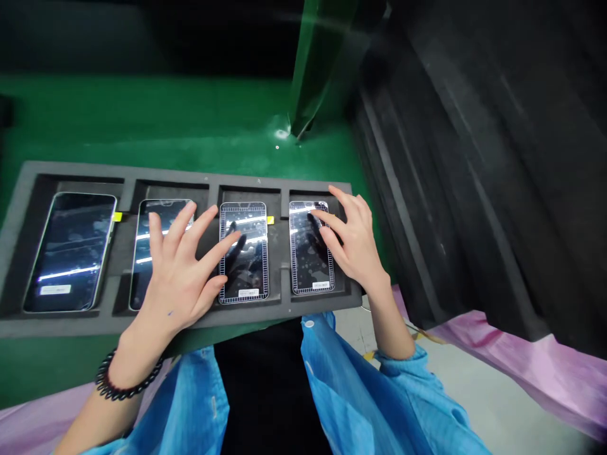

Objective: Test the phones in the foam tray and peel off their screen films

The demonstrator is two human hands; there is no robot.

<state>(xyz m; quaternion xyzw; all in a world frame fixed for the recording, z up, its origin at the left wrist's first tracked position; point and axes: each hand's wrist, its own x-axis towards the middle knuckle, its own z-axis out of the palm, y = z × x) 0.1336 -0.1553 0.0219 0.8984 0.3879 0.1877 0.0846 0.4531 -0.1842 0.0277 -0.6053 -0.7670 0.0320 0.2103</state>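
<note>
Tray on desk | four phones in separate tray compartments, side by side, left to right | stacked trays right of tray

You have moderate light across the middle, while the top edge sinks to near-black. White streaks of glare, apparently from overhead light, cross the phone screens, and a small bright reflection marks the green surface. On your right, the black ridged material looks dim and soft, stretched by wide-angle distortion.
</note>
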